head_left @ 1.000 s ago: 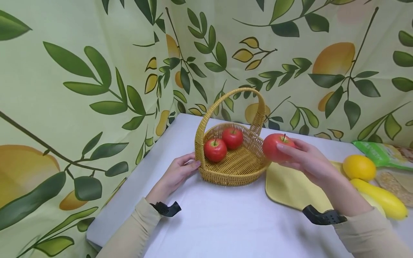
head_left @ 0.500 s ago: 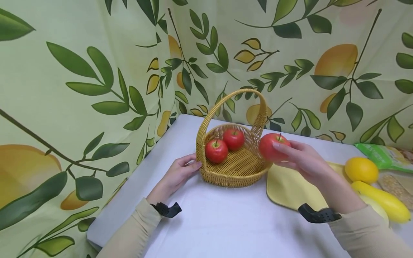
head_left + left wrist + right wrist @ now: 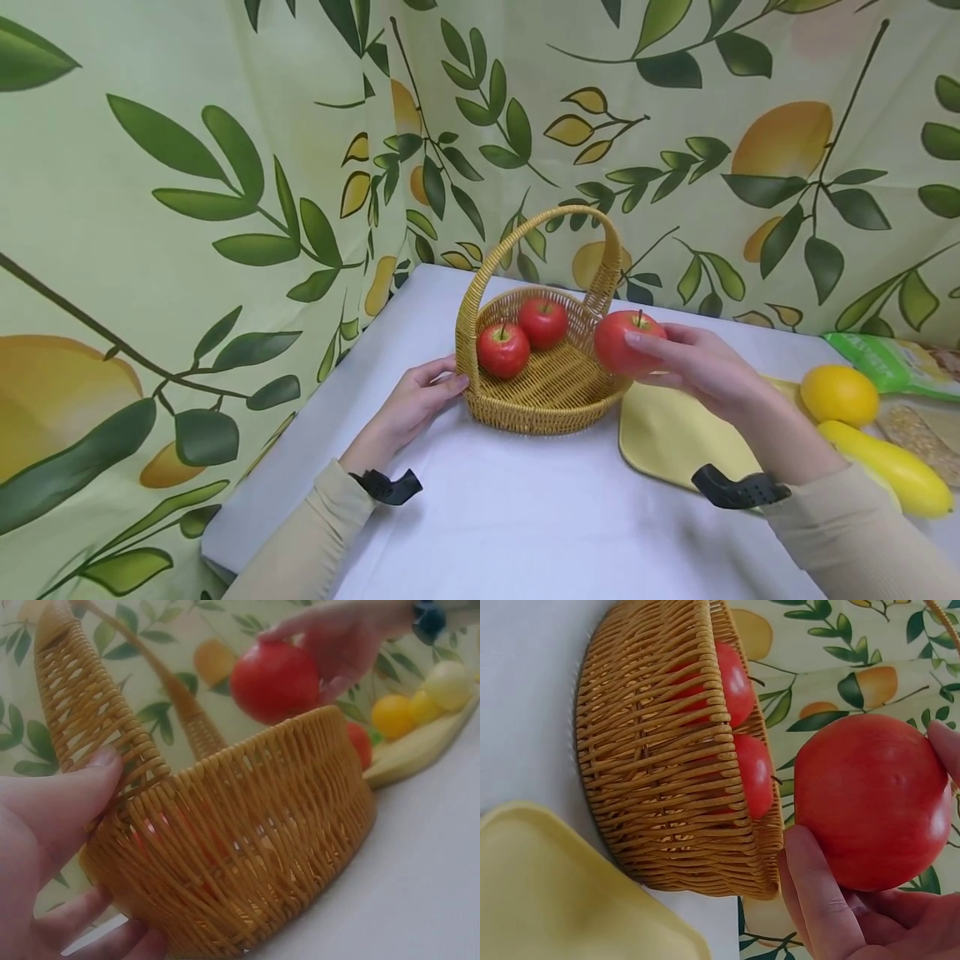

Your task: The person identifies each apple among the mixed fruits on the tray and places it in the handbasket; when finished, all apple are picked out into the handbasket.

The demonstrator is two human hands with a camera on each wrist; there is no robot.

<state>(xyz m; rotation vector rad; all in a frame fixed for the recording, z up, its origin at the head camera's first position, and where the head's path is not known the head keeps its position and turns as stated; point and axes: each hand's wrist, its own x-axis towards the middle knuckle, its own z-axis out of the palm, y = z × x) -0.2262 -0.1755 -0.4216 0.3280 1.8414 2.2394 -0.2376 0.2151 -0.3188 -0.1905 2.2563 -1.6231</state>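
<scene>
A wicker basket with a tall arched handle stands on the white table. Two red apples lie inside it, at the left and back. My left hand holds the basket at its left side; in the left wrist view the thumb lies on the handle's base and the fingers sit lower on the wall. Above the basket's right rim, my right hand grips a third red apple, stem up, between thumb and fingers. The right wrist view shows this apple apart from the wicker wall.
Right of the basket lies a yellow tray, partly under my right forearm. Farther right are an orange, a long yellow squash-like thing and a green packet. Leaf-patterned cloth hangs behind and to the left.
My right hand has moved a little left with the apple, farther over the basket's right rim. My left hand has kept its hold on the basket, which stays put.
</scene>
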